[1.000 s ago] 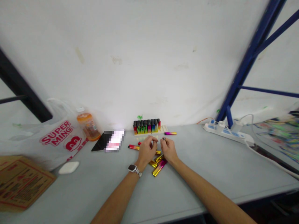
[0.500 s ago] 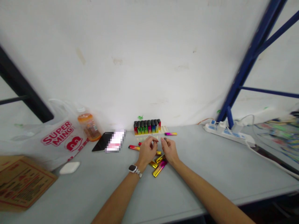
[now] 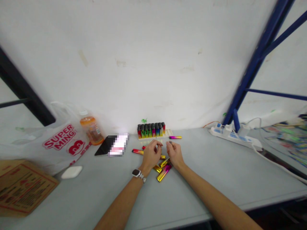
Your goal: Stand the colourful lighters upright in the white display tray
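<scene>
My left hand (image 3: 153,155) is curled above loose lighters, thumb and fingertips drawn together; whatever they may pinch is hidden. Just right of it, my right hand (image 3: 176,155) is closed, and a small dark end like a lighter's top (image 3: 170,142) shows at the thumb tip. Under and between the hands lie several shiny lighters, among them a purple-and-gold lighter (image 3: 164,173) in front and a red-and-gold lighter (image 3: 137,151) to the left. Behind the hands, many black-topped lighters (image 3: 151,130) stand upright in rows on a pale holed tray (image 3: 169,132).
A purple-and-yellow lighter (image 3: 175,137) lies beside the tray. On the left are a tablet (image 3: 105,145), an orange bottle (image 3: 92,131), a plastic bag (image 3: 55,150), a white case (image 3: 71,172) and a cardboard box (image 3: 26,188). A power strip (image 3: 236,137) sits on the right.
My right hand has shifted slightly to the right, widening the gap to my left hand. My left hand and the lighters on the table look the same.
</scene>
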`<state>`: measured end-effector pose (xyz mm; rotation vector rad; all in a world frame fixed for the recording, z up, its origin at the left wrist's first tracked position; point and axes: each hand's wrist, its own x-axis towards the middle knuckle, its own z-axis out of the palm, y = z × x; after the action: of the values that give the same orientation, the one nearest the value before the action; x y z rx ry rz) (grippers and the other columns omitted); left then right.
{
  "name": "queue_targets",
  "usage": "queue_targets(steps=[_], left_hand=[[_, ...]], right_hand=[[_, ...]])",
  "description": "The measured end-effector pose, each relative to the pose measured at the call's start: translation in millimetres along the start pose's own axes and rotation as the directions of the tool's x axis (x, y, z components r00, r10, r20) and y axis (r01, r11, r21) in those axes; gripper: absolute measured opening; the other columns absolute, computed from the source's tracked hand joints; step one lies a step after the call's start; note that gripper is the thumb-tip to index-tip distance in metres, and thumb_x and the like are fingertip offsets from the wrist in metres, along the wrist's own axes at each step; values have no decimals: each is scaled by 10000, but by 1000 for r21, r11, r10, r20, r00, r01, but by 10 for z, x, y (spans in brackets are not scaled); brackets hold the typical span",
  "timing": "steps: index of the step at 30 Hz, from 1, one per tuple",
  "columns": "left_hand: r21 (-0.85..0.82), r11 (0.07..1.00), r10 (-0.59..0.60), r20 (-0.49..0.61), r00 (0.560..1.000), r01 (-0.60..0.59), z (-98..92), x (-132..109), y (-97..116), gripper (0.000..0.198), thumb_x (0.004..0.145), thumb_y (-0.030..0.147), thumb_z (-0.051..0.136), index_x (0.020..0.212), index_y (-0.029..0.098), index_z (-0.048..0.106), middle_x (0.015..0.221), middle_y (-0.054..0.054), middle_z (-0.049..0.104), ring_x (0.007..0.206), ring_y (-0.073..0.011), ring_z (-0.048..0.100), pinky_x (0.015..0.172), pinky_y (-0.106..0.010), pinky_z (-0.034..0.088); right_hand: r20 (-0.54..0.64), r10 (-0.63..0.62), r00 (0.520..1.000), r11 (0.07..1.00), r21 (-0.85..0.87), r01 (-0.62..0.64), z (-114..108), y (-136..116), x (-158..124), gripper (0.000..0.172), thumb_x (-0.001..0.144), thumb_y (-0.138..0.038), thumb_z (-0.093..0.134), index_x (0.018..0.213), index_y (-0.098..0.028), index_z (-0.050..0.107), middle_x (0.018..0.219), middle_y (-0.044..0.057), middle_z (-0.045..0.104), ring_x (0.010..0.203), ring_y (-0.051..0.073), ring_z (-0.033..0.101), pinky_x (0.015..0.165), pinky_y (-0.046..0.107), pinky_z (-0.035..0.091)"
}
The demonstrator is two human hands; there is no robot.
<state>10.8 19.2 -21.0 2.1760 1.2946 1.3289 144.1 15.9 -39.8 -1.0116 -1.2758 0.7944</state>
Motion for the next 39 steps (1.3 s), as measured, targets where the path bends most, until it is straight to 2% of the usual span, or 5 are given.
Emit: queue_targets(steps=[10, 24, 29, 35, 39], left_hand=[[4, 1000, -7, 11, 1000, 7, 10, 5, -13, 146, 848, 137, 476, 840, 186, 613, 777, 6, 610, 613, -113, 523, 623, -249, 406], [14, 1000, -2, 7, 1000, 2, 6, 5, -7, 147, 848, 139, 474, 838, 194, 611, 777, 5, 614, 614, -118, 530, 619, -250, 415], [17, 1000, 3, 4, 1000, -3, 0, 4, -2, 145, 843, 131, 478, 828, 192, 609, 770, 7, 618, 601, -114, 528, 608, -246, 413], [17, 1000, 3, 2, 1000, -3, 8, -5, -8, 138, 847, 133, 481, 817, 189, 604, 781, 2, 627, 604, -115, 524, 607, -247, 414], [17, 1000, -5, -5, 1000, 5, 19, -8, -24, 143, 850, 140, 479, 830, 191, 611, 781, 1, 635, 610, -119, 537, 605, -245, 418]], right_hand=[[4, -56, 998, 995, -85, 56, 22, -52, -31, 320, 866, -368, 448, 591, -215, 390, 511, -61, 378, 495, 102, 350, 502, 247, 271], [-6, -50, 999, 997, -58, 50, 16, 0, -24, 342, 877, -396, 455, 595, -218, 382, 512, -57, 379, 497, 104, 343, 484, 241, 273], [-16, -32, 999, 997, -67, 31, 11, 17, -22, 386, 880, -462, 473, 593, -212, 405, 507, -55, 388, 491, 104, 347, 480, 245, 279], [9, -4, 1000, 1000, 20, 4, -2, 9, -17, 436, 881, -555, 507, 631, -211, 408, 512, -65, 368, 472, 92, 327, 453, 237, 269], [46, -15, 999, 992, 129, 9, -8, -46, -23, 332, 902, -524, 491, 791, -213, 453, 519, -86, 409, 437, 88, 349, 431, 217, 295]])
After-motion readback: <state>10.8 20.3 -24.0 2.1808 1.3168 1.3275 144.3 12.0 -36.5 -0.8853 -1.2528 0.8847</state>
